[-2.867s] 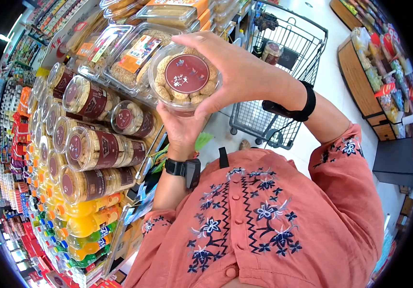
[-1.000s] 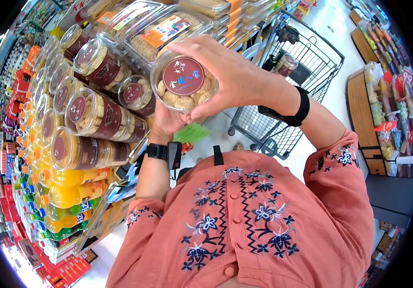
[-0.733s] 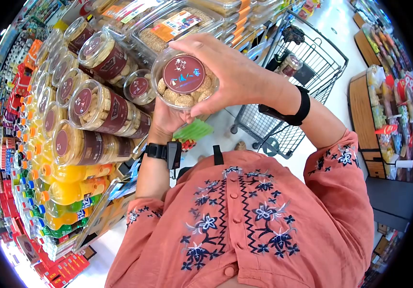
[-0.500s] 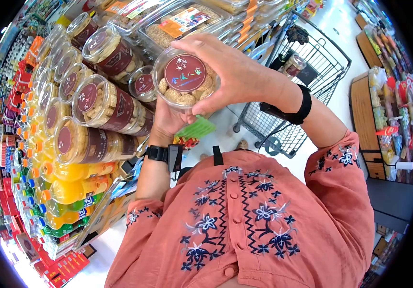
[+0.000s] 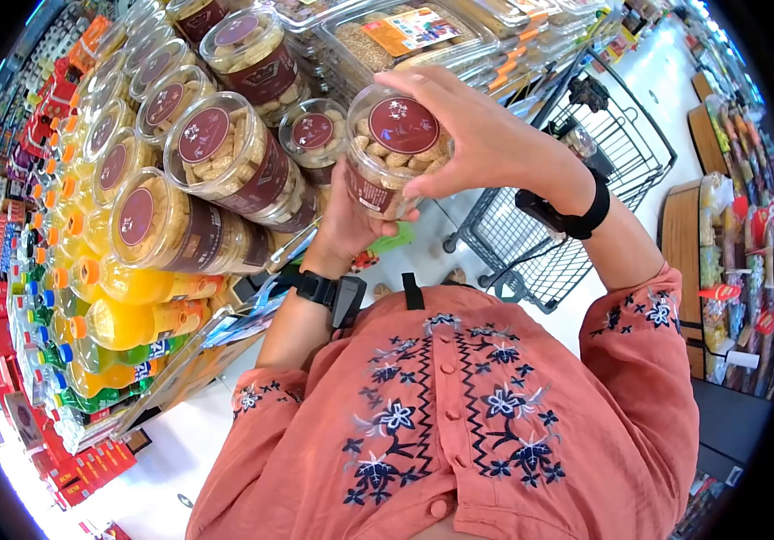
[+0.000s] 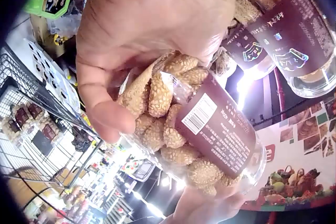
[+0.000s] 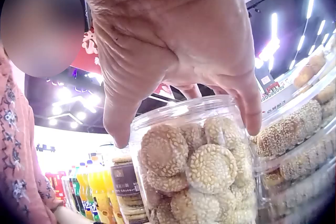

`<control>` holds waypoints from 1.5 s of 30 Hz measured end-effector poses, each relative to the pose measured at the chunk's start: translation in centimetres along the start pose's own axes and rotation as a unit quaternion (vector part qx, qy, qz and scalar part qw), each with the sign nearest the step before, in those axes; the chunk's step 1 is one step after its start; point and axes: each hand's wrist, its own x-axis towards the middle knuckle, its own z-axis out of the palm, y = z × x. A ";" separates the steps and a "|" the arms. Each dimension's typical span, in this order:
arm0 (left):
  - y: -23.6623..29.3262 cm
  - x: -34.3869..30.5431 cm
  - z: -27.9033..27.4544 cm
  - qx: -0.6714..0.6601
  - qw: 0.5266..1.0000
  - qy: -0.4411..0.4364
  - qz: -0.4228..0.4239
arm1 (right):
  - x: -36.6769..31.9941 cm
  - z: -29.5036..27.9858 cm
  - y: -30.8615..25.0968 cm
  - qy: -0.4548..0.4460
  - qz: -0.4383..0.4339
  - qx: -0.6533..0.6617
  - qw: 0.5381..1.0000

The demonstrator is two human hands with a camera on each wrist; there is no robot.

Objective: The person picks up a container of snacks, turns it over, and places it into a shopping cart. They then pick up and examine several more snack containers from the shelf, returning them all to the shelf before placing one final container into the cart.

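Both hands hold a clear plastic jar of sesame cookies [image 5: 402, 144] in front of the stacked display. My right hand [image 5: 499, 139] grips it from above in the head view, thumb and fingers spread around the lid. Around its lower end curls my left hand [image 5: 351, 223]; in the left wrist view its thumb lies along the base. A dark red label with a barcode [image 6: 215, 124] shows on the jar's side there. The right wrist view shows round, seed-covered cookies [image 7: 194, 166] through the wall. The lid carries a round dark red sticker.
Similar cookie jars [image 5: 225, 153] lie stacked at the left, above orange drink bottles [image 5: 135, 283]. Clear trays of sesame pastries [image 5: 405, 36] are piled beyond the jar. A wire shopping cart [image 5: 576, 207] with jars inside stands to the right, before a wooden display stand [image 5: 682, 243].
The head view has shifted, and the display sits higher and closer. Both hands with the jar have moved right in view, and the jar is tilted so its side label now shows.
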 end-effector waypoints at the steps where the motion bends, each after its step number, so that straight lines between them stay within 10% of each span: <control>1: 0.1 0.0 0.0 0.003 1.000 0.005 0.001 | 0.2 0.0 -0.2 0.007 -0.004 0.001 1.000; 15: 1.8 -2.9 1.4 -0.081 0.986 -0.002 0.147 | 7.0 0.8 -0.9 0.110 -0.081 -0.045 0.990; 45: -0.6 -3.4 -3.0 -0.002 0.991 0.101 0.082 | 14.7 3.7 2.7 0.092 -0.022 -0.025 0.995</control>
